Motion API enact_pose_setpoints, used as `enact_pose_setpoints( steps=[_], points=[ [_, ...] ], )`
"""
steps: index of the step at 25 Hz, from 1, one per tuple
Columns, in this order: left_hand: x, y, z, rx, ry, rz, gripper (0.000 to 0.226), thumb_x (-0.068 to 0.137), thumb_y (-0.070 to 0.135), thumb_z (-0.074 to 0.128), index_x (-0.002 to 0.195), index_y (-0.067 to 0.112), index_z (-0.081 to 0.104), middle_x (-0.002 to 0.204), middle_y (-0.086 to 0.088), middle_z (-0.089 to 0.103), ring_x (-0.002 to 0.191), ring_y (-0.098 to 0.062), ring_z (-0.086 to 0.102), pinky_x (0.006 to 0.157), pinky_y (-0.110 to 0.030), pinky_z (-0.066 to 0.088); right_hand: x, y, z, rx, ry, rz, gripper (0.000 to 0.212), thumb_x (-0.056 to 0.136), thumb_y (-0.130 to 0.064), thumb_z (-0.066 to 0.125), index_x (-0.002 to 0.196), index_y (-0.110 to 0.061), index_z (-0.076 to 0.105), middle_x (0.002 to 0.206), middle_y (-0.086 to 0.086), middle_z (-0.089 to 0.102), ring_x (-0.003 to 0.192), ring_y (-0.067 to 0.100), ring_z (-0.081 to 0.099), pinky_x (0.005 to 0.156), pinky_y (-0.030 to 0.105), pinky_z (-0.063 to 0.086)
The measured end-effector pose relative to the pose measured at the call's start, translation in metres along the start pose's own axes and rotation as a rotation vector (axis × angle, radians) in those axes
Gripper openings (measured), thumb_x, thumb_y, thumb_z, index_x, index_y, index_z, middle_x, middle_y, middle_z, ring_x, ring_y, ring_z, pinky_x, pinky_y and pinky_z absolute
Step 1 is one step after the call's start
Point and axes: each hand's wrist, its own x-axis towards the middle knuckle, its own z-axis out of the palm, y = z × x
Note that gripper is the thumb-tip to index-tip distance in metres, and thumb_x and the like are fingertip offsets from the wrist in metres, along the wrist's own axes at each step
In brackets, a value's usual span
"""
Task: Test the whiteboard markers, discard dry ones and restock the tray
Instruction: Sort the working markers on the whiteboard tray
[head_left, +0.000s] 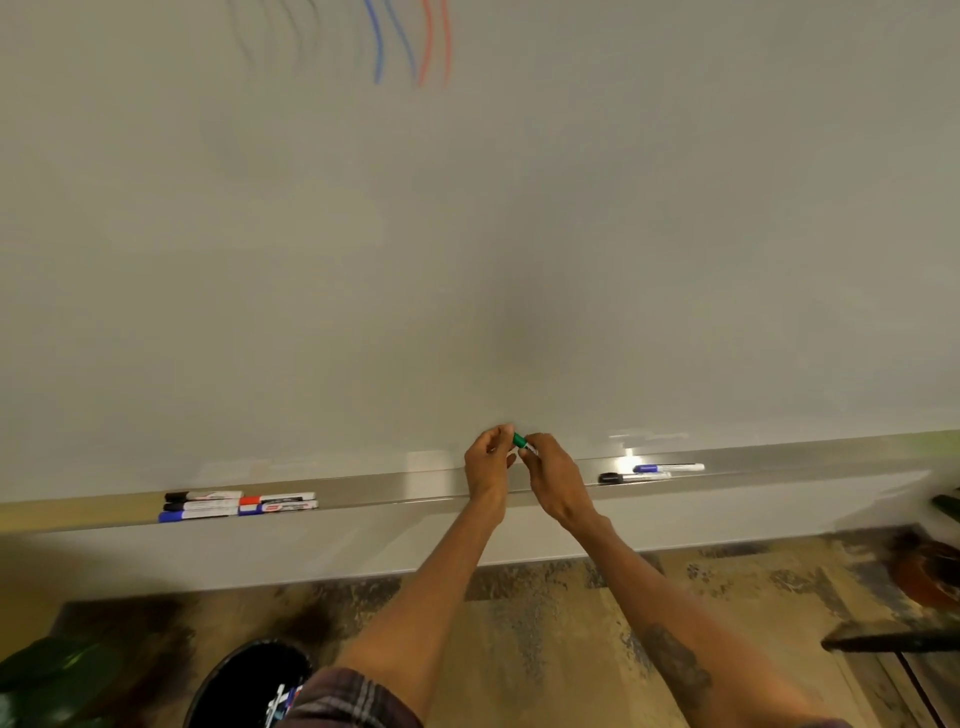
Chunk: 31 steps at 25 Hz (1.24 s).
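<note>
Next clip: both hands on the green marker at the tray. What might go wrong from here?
Left hand and right hand pinch the green marker above the tray edge; pulled apart, a piece may drop to the floor. The left markers and right markers lie apart; tested and untested might get mixed.

Metal tray (415, 494), cluster of markers (208, 505) at left, two markers (670, 467) at right

Green marker (519, 441), cap seemingly on, above tray (415, 493); marker cluster (239, 506) left, marker pair (652, 472) right.
</note>
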Motion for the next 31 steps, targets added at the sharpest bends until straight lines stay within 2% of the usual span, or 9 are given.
enact_pose_setpoints(
  steps=[5,9,12,16,19,22,25,28,31],
  points=[
    [-0.019,0.038,-0.029,-0.064,-0.116,-0.016,0.015,0.096,0.018,0.063,0.103,0.011,0.073,0.098,-0.004,0.074,0.090,-0.015,0.070,0.080,-0.023,0.058,-0.016,-0.050,0.008,-0.097,0.081,0.078,0.034,0.104,-0.045,0.034,0.117,-0.019,0.051,0.098,-0.004,0.064,0.086,0.018,0.065,0.072,0.032,0.048],
    [-0.028,0.059,-0.045,-0.034,-0.146,0.074,0.013,0.095,0.022,0.064,0.090,0.017,0.075,0.090,-0.003,0.074,0.084,-0.014,0.069,0.082,-0.024,0.057,-0.020,-0.080,0.007,-0.328,0.160,0.053,0.040,0.106,-0.044,0.028,0.119,-0.015,0.053,0.096,0.004,0.071,0.082,0.026,0.069,0.072,0.038,0.050],
    [-0.034,0.074,-0.056,-0.014,-0.138,0.116,0.017,0.095,0.025,0.064,0.092,0.012,0.076,0.082,0.001,0.074,0.075,-0.007,0.068,0.075,-0.018,0.056,-0.022,-0.102,0.008,-0.331,0.174,0.066,0.042,0.106,-0.043,0.026,0.119,-0.015,0.053,0.094,0.007,0.072,0.083,0.029,0.068,0.074,0.041,0.050],
    [-0.040,0.091,-0.073,-0.004,-0.133,0.175,0.023,0.094,0.027,0.065,0.095,0.007,0.077,0.084,-0.001,0.075,0.074,-0.005,0.069,0.073,-0.016,0.056,-0.025,-0.130,0.010,-0.324,0.185,0.060,0.044,0.106,-0.044,0.025,0.114,-0.013,0.055,0.089,0.007,0.070,0.076,0.026,0.066,0.072,0.039,0.051],
    [-0.046,0.104,-0.080,-0.016,-0.105,0.214,0.024,0.093,0.027,0.065,0.099,0.007,0.076,0.091,-0.003,0.076,0.081,-0.009,0.072,0.080,-0.020,0.058,-0.028,-0.146,0.013,-0.306,0.204,0.057,0.043,0.106,-0.044,0.025,0.108,-0.012,0.054,0.083,0.003,0.067,0.068,0.021,0.061,0.069,0.038,0.053],
    [-0.053,0.116,-0.080,-0.103,-0.050,0.178,0.014,0.093,0.029,0.067,0.088,0.019,0.076,0.090,-0.001,0.078,0.088,-0.015,0.074,0.086,-0.028,0.058,-0.030,-0.163,0.017,-0.174,0.242,0.016,0.035,0.106,-0.041,0.030,0.104,-0.014,0.053,0.087,0.001,0.066,0.073,0.020,0.063,0.071,0.039,0.054],
    [-0.054,0.124,-0.082,-0.127,-0.029,0.118,0.012,0.089,0.030,0.072,0.084,0.020,0.077,0.087,0.000,0.077,0.087,-0.016,0.073,0.088,-0.030,0.058,-0.030,-0.176,0.013,-0.038,0.255,-0.040,0.030,0.107,-0.033,0.032,0.105,-0.014,0.054,0.094,0.001,0.064,0.080,0.018,0.062,0.076,0.039,0.053],
    [-0.057,0.134,-0.082,-0.208,-0.048,0.075,0.012,0.090,0.022,0.071,0.093,0.012,0.076,0.092,-0.003,0.076,0.088,-0.015,0.073,0.091,-0.029,0.057,-0.028,-0.183,0.004,-0.228,0.246,-0.049,0.034,0.107,-0.034,0.027,0.111,-0.013,0.053,0.099,0.004,0.067,0.084,0.023,0.065,0.072,0.036,0.050],
    [-0.055,0.143,-0.079,-0.283,-0.076,0.043,0.016,0.091,0.021,0.070,0.094,0.006,0.076,0.089,-0.006,0.076,0.085,-0.019,0.072,0.091,-0.033,0.057,-0.023,-0.192,-0.004,-0.348,0.230,-0.014,0.042,0.106,-0.041,0.022,0.112,-0.012,0.052,0.097,0.006,0.071,0.080,0.027,0.068,0.069,0.035,0.047]
  ],
)
